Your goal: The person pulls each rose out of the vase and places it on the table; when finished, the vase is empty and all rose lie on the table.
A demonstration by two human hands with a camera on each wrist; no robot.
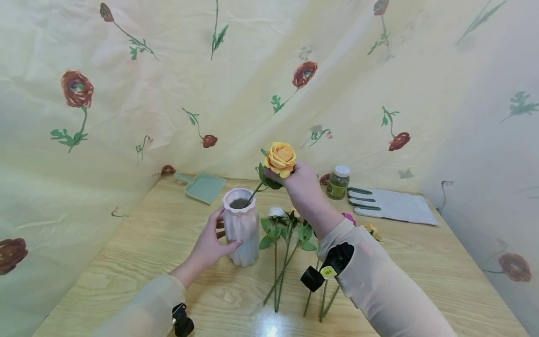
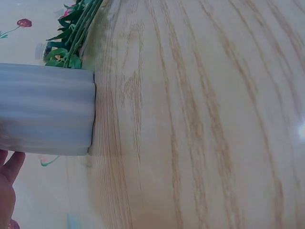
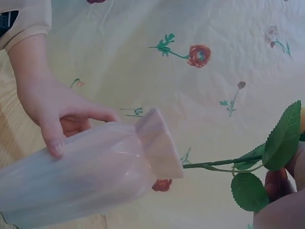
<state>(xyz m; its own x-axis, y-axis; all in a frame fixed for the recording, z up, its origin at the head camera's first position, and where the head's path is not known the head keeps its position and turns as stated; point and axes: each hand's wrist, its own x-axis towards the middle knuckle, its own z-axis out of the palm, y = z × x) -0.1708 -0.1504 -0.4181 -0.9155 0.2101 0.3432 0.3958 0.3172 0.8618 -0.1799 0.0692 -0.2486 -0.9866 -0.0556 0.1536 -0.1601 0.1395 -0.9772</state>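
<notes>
A pale pinkish-white vase (image 1: pixel 242 234) with a wavy rim stands upright on the wooden table. My left hand (image 1: pixel 214 238) grips its side, thumb across the front and fingers round the left. Above and right of the vase, my right hand (image 1: pixel 304 185) holds a yellow artificial rose (image 1: pixel 280 159) just below the bloom. In the right wrist view the rose's green stem (image 3: pixel 214 164) passes into the vase mouth, and leaves (image 3: pixel 250 191) lie beside the right fingers. The stem's lower end is hidden inside the vase.
Right of the vase lie several flowers, among them a white one (image 1: pixel 276 212) and a yellow one (image 1: pixel 373 231). A green dustpan (image 1: pixel 206 188) is at the back left. Farther right are a lidded jar (image 1: pixel 338 182) and a white-and-green glove (image 1: pixel 396 205). A flowered curtain (image 1: pixel 236 93) hangs behind.
</notes>
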